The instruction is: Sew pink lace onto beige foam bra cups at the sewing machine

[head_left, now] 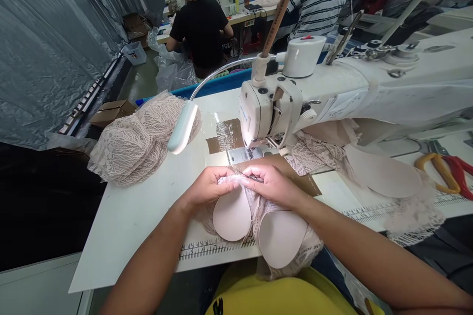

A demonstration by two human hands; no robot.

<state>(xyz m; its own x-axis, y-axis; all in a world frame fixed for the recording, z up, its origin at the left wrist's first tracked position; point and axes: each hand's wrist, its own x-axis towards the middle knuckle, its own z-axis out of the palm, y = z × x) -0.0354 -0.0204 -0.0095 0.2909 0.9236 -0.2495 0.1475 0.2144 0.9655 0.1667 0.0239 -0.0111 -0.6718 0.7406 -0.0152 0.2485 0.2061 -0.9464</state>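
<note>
The lace garment [255, 206] is extending from the grip toward the wearer, its two smooth cups [283, 238] lying nearest the body. The left hand [212, 184] and right hand [273, 184] are pinching its far edge — thumbs and fingers closed on the fabric, nearly meeting. The sewing machine [254, 108] is standing just beyond the grip; the lamp [184, 128] is hanging beyond and left. A lace pile [144, 133] is resting farther left — scissors [458, 173] are lying well right.
</note>
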